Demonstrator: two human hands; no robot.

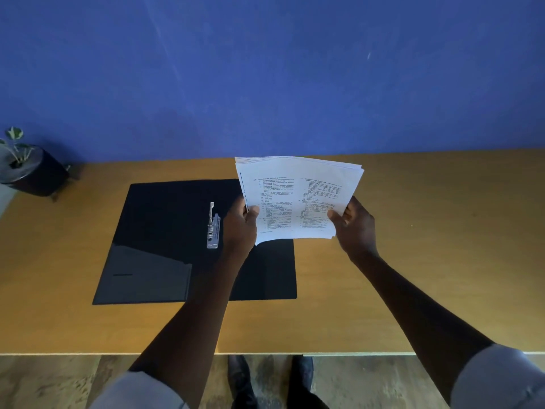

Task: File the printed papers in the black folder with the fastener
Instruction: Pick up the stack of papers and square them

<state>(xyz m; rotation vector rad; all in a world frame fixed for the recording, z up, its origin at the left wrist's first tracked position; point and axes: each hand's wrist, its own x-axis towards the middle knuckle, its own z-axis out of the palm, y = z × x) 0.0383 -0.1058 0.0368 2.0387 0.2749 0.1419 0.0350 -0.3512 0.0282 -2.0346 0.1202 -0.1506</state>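
While we stand at the desk, our left hand [240,222] and right hand [355,224] each grip 1 side of a stack of printed papers [298,196], lifted above the right half of the black folder [165,231]. That folder lies open on the wooden table [427,231], its metal fastener [213,230] bare near the spine. As we judge it, nothing is filed yet: the pages must go onto the fastener.
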